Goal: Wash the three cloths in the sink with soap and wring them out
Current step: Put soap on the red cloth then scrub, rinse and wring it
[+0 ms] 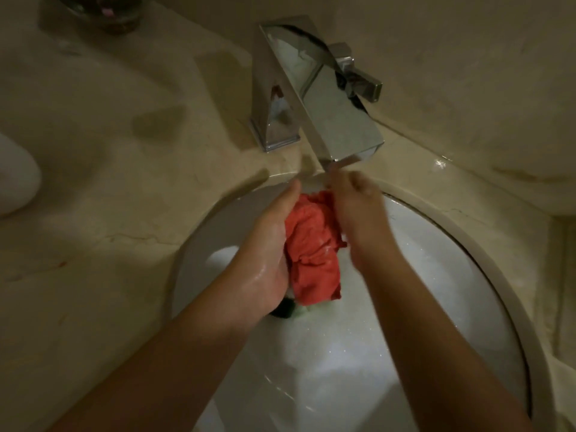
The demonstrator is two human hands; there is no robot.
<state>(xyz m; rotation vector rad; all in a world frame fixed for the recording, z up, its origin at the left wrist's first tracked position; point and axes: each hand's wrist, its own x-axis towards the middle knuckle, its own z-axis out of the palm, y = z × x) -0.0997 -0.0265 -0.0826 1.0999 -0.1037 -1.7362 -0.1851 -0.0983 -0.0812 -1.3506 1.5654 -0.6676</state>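
Note:
A wet red cloth (311,254) hangs bunched between my two hands over the white sink (436,275), just under the chrome tap's spout (336,120). My left hand (271,251) holds its left side, fingers wrapped under the fabric. My right hand (355,210) grips the upper right part; it is blurred. Below the red cloth a pale green cloth (304,310) and a dark patch (283,309) show at the sink bottom, partly hidden. Whether water runs from the spout is hard to tell.
The sink sits in a beige marble counter (109,213). A white rounded object (15,182) lies at the left edge. A dark glass dish (103,10) stands at the back left. The tap's lever (358,76) points right.

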